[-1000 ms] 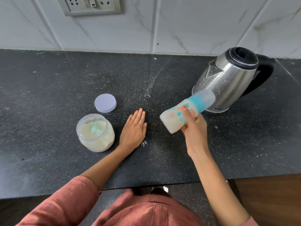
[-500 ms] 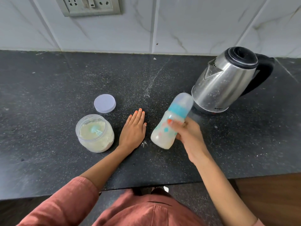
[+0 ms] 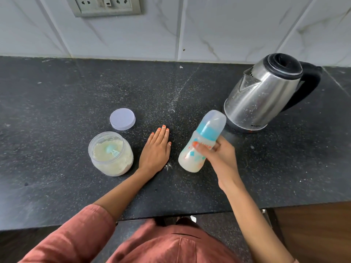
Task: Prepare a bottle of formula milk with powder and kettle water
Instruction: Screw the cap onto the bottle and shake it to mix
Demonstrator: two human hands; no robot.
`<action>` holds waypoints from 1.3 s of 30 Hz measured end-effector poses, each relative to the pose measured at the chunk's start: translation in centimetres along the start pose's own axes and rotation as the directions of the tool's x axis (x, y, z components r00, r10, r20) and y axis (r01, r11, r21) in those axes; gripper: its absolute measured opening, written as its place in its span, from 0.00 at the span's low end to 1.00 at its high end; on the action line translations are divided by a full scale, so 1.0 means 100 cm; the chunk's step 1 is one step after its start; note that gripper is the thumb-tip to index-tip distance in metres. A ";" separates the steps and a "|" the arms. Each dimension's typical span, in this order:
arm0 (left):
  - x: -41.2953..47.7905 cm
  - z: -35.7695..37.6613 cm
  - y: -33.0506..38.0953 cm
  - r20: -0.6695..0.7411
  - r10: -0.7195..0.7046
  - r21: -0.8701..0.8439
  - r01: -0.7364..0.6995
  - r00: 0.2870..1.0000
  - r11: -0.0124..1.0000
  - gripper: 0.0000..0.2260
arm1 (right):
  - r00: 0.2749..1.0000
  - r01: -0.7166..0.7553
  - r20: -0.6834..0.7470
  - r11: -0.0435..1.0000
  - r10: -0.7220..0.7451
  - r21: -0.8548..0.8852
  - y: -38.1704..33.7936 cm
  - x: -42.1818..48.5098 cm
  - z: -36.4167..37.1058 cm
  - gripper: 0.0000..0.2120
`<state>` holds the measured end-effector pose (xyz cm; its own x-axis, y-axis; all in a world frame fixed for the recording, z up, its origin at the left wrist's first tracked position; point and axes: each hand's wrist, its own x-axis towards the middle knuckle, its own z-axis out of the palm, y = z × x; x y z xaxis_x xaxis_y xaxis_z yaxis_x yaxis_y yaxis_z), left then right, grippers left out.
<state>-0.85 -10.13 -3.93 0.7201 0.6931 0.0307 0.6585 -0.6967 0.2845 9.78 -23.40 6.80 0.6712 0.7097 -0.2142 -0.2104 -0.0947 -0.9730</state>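
My right hand grips a capped baby bottle with a teal collar and milky liquid inside. The bottle leans with its cap toward the steel kettle, and its base is at or just above the black counter. My left hand lies flat on the counter, fingers straight, between the bottle and an open jar of powder. A teal scoop sits in the powder.
The jar's pale lid lies on the counter behind the jar. Spilled powder dusts the counter around my hands. A tiled wall with a socket plate runs along the back. The counter's front edge is close to my body.
My right hand has swung the bottle from nearly sideways in the air down to a steeper, more upright tilt by the counter. My left hand has stayed flat.
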 end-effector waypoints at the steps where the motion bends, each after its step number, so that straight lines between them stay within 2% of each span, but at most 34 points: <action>1: 0.000 0.000 0.000 0.004 0.000 -0.001 0.000 1.000 1.000 0.23 | 0.999 -0.035 0.028 0.999 0.035 0.018 0.003 -0.001 0.000 0.13; 4: 0.001 0.001 0.000 0.013 -0.003 -0.005 0.003 1.000 1.000 0.23 | 0.982 -0.169 0.114 0.968 0.150 0.187 0.005 0.000 -0.001 0.12; 7: 0.001 0.002 -0.001 0.012 0.002 -0.004 -0.002 1.000 1.000 0.23 | 0.953 -0.299 0.180 0.859 0.244 0.416 0.001 0.004 -0.003 0.11; 9: 0.001 0.002 -0.001 0.006 0.004 -0.008 -0.004 1.000 1.000 0.23 | 0.936 -0.348 0.242 0.770 0.255 0.535 0.000 0.007 -0.005 0.22; 11: 0.000 0.002 -0.001 -0.003 0.008 -0.005 -0.008 1.000 1.000 0.22 | 0.921 -0.383 0.300 0.707 0.247 0.594 0.001 0.010 -0.007 0.32; 12: 0.000 0.002 -0.001 -0.008 0.010 -0.004 -0.010 1.000 1.000 0.22 | 0.914 -0.399 0.323 0.686 0.245 0.608 0.001 0.012 -0.009 0.33; 18: 0.000 0.003 -0.001 -0.013 0.017 0.002 -0.017 1.000 1.000 0.22 | 0.887 -0.450 0.403 0.617 0.226 0.645 -0.002 0.015 -0.019 0.29; 21: 0.000 0.003 -0.001 -0.011 0.018 0.003 -0.018 1.000 1.000 0.22 | 0.889 -0.441 0.392 0.667 0.235 0.601 -0.008 0.014 -0.019 0.24; 23: 0.001 0.003 -0.002 -0.011 0.016 -0.001 -0.016 1.000 1.000 0.22 | 0.923 -0.375 0.290 0.760 0.253 0.531 -0.015 0.012 -0.019 0.16; 25: 0.001 0.003 -0.002 -0.007 0.016 0.000 -0.016 1.000 1.000 0.22 | 0.962 -0.267 0.153 0.901 0.227 0.343 -0.022 0.010 -0.020 0.07; 26: 0.001 0.003 -0.002 -0.005 0.016 0.002 -0.016 1.000 1.000 0.23 | 0.978 -0.197 0.107 0.956 0.177 0.219 -0.024 0.009 -0.021 0.06; 28: 0.000 0.003 -0.002 -0.003 0.015 0.004 -0.015 1.000 1.000 0.23 | 0.996 -0.063 0.060 0.997 0.061 0.035 -0.028 0.009 -0.021 0.09; 29: 0.000 0.002 -0.002 -0.002 0.015 0.005 -0.015 1.000 1.000 0.23 | 0.999 -0.007 0.031 1.000 0.007 0.002 -0.029 0.009 -0.021 0.10; 31: 0.000 0.002 -0.002 0.002 0.015 0.005 -0.016 1.000 1.000 0.23 | 0.995 0.077 -0.061 0.995 -0.073 0.064 -0.028 0.009 -0.018 0.12; 34: 0.000 0.003 -0.002 0.001 0.015 0.008 -0.015 1.000 1.000 0.23 | 0.975 0.122 -0.215 0.945 -0.057 0.303 -0.020 0.010 -0.011 0.13; 36: 0.000 0.003 -0.002 0.000 0.012 0.008 -0.012 1.000 1.000 0.23 | 0.985 0.088 -0.169 0.964 -0.046 0.250 -0.011 0.005 -0.005 0.13; 39: 0.001 0.002 -0.001 0.005 0.006 -0.008 -0.006 1.000 1.000 0.23 | 0.997 0.001 0.076 1.000 0.001 -0.026 -0.001 -0.007 0.002 0.12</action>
<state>-0.81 -10.04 -4.13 0.7250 0.6882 0.0278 0.6526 -0.6992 0.2919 9.20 -23.75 7.11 0.6150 0.7606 -0.2080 -0.1914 -0.1119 -0.9751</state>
